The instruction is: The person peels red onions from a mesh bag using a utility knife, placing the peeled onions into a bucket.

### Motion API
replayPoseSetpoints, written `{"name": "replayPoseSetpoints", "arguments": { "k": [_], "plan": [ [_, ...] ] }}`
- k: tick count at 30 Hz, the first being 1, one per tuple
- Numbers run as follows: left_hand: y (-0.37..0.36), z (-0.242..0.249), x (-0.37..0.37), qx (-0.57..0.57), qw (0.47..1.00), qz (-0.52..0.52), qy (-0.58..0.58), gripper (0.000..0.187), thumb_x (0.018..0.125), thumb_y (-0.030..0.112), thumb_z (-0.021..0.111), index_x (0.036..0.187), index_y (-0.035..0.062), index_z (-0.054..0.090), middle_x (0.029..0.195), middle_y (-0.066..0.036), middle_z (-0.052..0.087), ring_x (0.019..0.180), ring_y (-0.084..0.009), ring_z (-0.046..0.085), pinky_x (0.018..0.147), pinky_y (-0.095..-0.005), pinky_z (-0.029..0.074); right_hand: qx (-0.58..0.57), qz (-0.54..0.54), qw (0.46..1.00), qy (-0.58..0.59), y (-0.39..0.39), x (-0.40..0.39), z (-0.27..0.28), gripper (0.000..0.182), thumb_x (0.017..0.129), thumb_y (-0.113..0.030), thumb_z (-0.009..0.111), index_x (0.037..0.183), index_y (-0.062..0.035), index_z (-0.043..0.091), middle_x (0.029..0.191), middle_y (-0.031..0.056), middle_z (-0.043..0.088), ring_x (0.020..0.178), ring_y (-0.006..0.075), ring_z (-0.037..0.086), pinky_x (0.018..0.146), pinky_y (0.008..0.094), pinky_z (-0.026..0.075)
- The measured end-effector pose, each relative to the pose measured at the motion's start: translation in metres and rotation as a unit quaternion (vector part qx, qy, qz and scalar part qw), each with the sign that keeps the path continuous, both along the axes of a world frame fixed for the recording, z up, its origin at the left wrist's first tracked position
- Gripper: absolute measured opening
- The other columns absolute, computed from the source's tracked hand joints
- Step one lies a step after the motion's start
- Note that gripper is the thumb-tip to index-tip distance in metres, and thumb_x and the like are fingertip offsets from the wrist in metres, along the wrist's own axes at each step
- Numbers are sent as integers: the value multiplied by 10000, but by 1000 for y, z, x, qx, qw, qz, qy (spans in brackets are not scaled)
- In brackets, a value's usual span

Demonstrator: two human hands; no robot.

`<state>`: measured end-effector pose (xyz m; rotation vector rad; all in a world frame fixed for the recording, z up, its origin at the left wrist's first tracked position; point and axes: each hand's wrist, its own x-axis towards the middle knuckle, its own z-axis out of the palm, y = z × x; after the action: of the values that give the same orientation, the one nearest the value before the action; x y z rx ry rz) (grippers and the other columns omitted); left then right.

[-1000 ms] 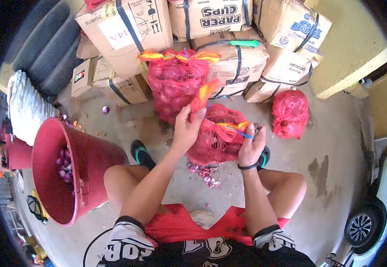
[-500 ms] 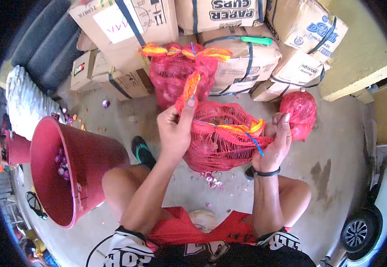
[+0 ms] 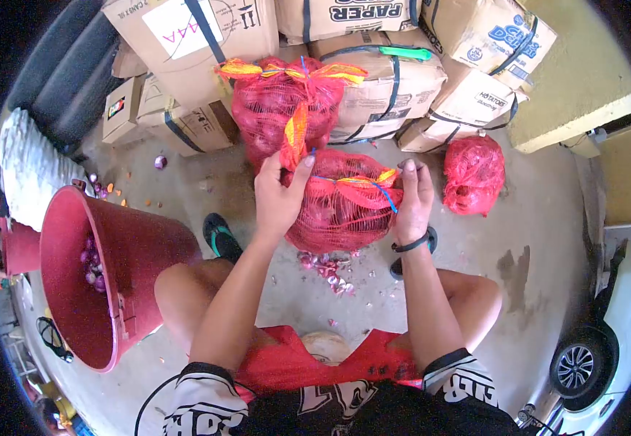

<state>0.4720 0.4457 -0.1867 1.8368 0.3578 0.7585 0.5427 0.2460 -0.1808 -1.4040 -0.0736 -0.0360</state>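
Note:
A red mesh bag of onions point(image 3: 341, 221) is between my hands, tied across its top with an orange-yellow band and a blue strip. My left hand point(image 3: 281, 195) pinches its gathered upper left corner, where an orange-yellow end sticks up past the thumb. At the bag's right side, my right hand point(image 3: 413, 203) has its fingers curled in at the mesh edge; the exact grip is partly hidden. Just behind stands a fuller mesh sack of onions point(image 3: 275, 109), tied with orange ends. A smaller red bag point(image 3: 475, 174) lies on the floor to the right.
At my left a large red bucket point(image 3: 130, 269) lies tilted with several onions inside. Stacked cardboard boxes point(image 3: 381, 87) line the back, with a green-handled tool point(image 3: 405, 53) on one. Onion peels point(image 3: 326, 269) litter the floor between my feet. A car wheel point(image 3: 575, 367) is at right.
The held bag has moved away from me and lower, uncovering more peels on the floor. Both hands went with it, and my right hand's fingers have curled in. The camera view shifted slightly.

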Motion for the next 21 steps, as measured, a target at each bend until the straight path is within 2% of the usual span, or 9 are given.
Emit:
{"name": "replayPoseSetpoints", "arguments": {
  "k": [3,5,7,9,10,12,14,17,21],
  "plan": [
    [5,1,-12,43,999,-15,9,220,870,199,678,968,5,640,858,-138,622,877,-293,598,833,-376,459,-124,-1,991,-43,-23,-18,17,260,956,-209,595,1091,8,545,944,51,572,867,119,516,791,268,437],
    [7,-8,-15,39,999,-20,19,261,878,224,668,1017,8,616,901,-148,608,919,-295,585,856,-372,450,-211,-5,975,-65,-55,-40,20,332,937,-158,599,1196,26,502,1088,127,572,976,188,551,872,323,455],
    [10,-9,-18,64,998,-4,18,317,895,254,646,1085,8,583,979,-161,589,976,-299,569,889,-373,436,-212,-2,977,-31,-77,-83,35,292,906,-108,598,1157,18,518,1052,123,582,965,178,558,856,324,459],
    [7,-10,-22,111,993,28,13,387,922,290,611,1172,3,540,1091,-179,566,1047,-306,549,934,-377,418,-274,127,953,15,-101,-132,59,246,861,-63,598,1093,2,546,1004,128,582,952,202,571,849,334,459],
    [10,-14,-23,109,993,39,-16,423,935,307,589,1212,-2,506,1138,-179,543,1084,-307,529,962,-383,400,-307,265,914,-1,-106,-151,88,212,821,-37,599,1030,-17,571,958,131,577,940,267,574,850,372,458],
    [14,-15,-30,59,996,40,-51,501,967,350,526,1295,-17,428,1249,-178,480,1177,-301,470,1029,-397,347,-75,550,830,-53,-105,-182,112,165,888,-116,520,1006,-26,592,989,144,593,991,343,566,861,433,454],
    [19,-10,-42,24,996,59,-59,549,992,382,471,1344,-28,375,1319,-180,430,1241,-291,419,1072,-404,306,73,672,733,-73,-87,-205,145,157,886,-86,607,1034,-35,615,1035,125,591,963,305,588,811,375,473],
    [42,-7,-53,49,990,120,-58,559,1006,397,431,1354,-34,356,1338,-189,403,1263,-285,392,1082,-403,288,264,754,593,-99,-56,-218,169,268,950,-278,583,1118,-77,637,1128,197,559,991,343,563,793,477,435],
    [63,-8,-75,30,984,171,-41,554,1017,404,409,1348,-38,363,1346,-188,396,1265,-286,389,1090,-399,275,307,710,612,-166,-39,-233,161,213,952,-229,574,1049,-59,657,1100,212,549,969,352,548,790,449,442]
  ]
}}
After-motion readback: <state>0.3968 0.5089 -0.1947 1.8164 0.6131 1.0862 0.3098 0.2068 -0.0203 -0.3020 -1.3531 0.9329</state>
